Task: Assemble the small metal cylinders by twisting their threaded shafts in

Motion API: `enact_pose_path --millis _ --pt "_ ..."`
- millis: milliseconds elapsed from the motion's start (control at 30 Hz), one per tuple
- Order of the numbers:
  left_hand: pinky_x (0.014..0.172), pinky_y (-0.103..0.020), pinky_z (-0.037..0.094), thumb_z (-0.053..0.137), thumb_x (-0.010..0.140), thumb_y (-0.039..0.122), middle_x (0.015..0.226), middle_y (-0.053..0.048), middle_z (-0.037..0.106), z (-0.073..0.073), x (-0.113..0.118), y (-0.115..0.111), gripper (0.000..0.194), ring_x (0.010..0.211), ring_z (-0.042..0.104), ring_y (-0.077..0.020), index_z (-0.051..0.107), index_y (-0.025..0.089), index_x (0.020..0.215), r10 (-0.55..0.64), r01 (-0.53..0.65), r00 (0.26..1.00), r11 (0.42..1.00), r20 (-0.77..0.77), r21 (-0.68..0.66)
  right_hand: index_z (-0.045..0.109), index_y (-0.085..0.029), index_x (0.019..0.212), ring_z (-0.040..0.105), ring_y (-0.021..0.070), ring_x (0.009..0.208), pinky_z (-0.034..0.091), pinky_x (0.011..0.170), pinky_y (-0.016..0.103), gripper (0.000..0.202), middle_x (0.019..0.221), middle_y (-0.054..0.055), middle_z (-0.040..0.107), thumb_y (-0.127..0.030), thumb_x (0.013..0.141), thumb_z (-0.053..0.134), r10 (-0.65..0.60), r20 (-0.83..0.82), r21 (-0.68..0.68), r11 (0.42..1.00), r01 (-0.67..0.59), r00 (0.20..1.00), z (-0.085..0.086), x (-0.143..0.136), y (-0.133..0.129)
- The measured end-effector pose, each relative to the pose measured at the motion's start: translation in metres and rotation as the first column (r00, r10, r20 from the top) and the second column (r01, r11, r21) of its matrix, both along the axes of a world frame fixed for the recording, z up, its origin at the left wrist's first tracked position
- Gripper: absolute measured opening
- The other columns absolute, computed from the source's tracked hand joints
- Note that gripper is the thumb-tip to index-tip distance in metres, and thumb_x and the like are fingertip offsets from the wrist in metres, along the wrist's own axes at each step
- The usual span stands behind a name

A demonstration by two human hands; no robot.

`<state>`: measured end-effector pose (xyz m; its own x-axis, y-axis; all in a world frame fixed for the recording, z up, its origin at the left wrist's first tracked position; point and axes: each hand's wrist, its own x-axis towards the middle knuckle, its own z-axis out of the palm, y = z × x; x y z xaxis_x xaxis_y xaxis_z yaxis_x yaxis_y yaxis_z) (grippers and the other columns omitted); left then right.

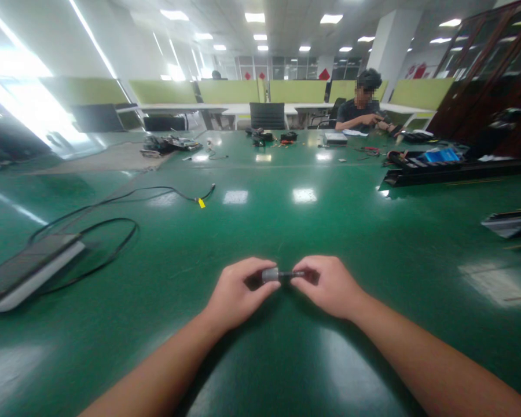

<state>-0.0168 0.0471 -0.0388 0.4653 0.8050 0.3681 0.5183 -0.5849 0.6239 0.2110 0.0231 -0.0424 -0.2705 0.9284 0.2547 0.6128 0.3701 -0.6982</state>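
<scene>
In the head view my left hand (238, 289) is closed around a short grey cylinder (270, 275), held between thumb and fingers. From its right end a thin dark rod (286, 274) runs across to my right hand (327, 285). My right hand is closed too, with thumb and fingers pinching the far end of that rod. The two parts lie in one line, level, just over the green tabletop (260, 231). Whether the rod is fixed in the cylinder or only meets it I cannot tell. The fingers partly hide both ends.
To the left lie a flat dark device (30, 266) and a black cable (134, 188) with a yellow tag (201, 202). Dark metal rails (451, 172) stand at the right. Electronic parts (169, 143) sit farther back. Another person (360, 110) works at the far right.
</scene>
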Motion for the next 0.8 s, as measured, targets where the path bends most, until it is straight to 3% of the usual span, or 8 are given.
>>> enact_pose_path --millis 800 --pt "0.083 -0.031 0.054 0.072 0.083 0.034 0.100 -0.005 0.075 0.0031 -0.0006 -0.0002 0.025 0.090 0.070 -0.0197 0.072 0.022 0.104 0.010 -0.010 1.000 1.000 -0.001 0.022 0.073 -0.020 0.084 0.060 0.0151 0.067 0.043 0.065 0.026 0.004 0.075 0.001 0.069 -0.019 0.081 0.070 0.014 -0.013 0.027 1.000 -0.014 1.000 0.0011 0.0044 0.0024"
